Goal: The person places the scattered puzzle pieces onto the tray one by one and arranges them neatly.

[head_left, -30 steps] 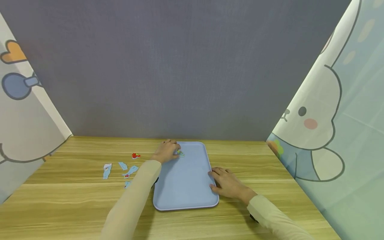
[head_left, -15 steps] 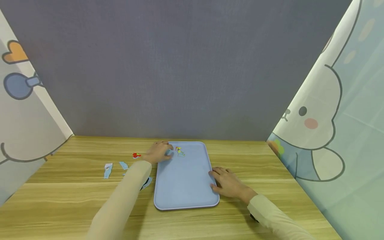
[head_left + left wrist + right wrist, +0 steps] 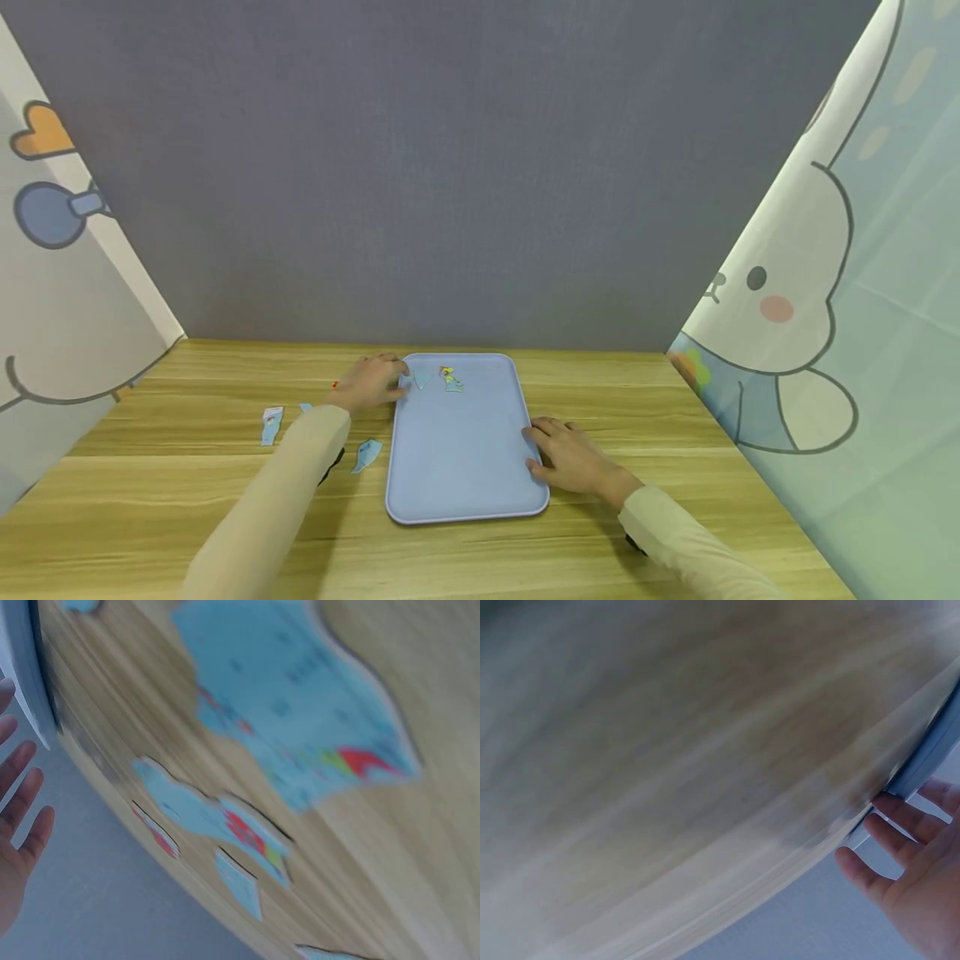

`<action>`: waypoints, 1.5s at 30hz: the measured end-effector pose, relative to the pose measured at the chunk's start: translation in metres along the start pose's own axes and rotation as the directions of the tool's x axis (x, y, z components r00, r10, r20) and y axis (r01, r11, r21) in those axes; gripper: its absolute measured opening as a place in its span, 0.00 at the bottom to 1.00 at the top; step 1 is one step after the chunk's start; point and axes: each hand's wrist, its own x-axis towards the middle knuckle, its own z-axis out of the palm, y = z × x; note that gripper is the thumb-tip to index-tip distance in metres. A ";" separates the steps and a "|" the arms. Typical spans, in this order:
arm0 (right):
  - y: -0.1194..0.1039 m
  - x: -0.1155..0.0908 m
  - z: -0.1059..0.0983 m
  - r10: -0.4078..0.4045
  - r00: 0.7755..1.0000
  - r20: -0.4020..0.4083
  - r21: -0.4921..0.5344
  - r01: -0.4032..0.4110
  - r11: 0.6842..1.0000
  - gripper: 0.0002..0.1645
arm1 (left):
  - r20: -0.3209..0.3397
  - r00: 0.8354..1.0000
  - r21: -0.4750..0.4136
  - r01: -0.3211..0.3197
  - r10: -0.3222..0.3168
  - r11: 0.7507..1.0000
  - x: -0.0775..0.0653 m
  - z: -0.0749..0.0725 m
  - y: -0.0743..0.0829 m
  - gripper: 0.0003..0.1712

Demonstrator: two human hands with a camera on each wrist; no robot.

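My left hand is at the upper left edge of a light blue tray, its fingers spread and holding nothing in the left wrist view. In the tray, close to those fingertips, lies a plain pale blue puzzle piece. Beside it, a little apart, sits a colourful printed puzzle piece; I cannot tell if it is one piece or several. My right hand rests its fingers on the tray's right rim.
Left of the tray, loose pieces lie on the wooden table: one blue piece near the rim, another with a white end farther left. The left arm partly hides others, including a red piece. A grey panel stands behind.
My left hand has moved left from above the printed piece to the tray's edge, letting go of the pale blue piece in the tray. The right hand stays at the rim.
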 end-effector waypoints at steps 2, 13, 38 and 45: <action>0.000 0.000 0.001 0.003 1.000 0.005 -0.001 -0.003 1.000 0.30 | -0.007 1.000 -0.005 0.001 -0.001 1.000 -0.004 -0.002 -0.002 0.17; 0.000 -0.001 0.000 0.008 1.000 0.009 0.010 -0.008 1.000 0.30 | -0.011 0.999 -0.019 0.043 -0.043 0.999 -0.023 -0.011 -0.016 0.17; 0.000 0.000 -0.001 0.004 1.000 0.014 0.008 -0.004 1.000 0.30 | -0.010 0.986 0.042 0.165 -0.165 0.985 -0.055 -0.010 -0.057 0.18; 0.000 0.000 0.000 0.010 1.000 0.012 0.000 -0.010 1.000 0.30 | 0.003 0.982 0.054 0.188 -0.188 0.981 -0.056 -0.011 -0.059 0.20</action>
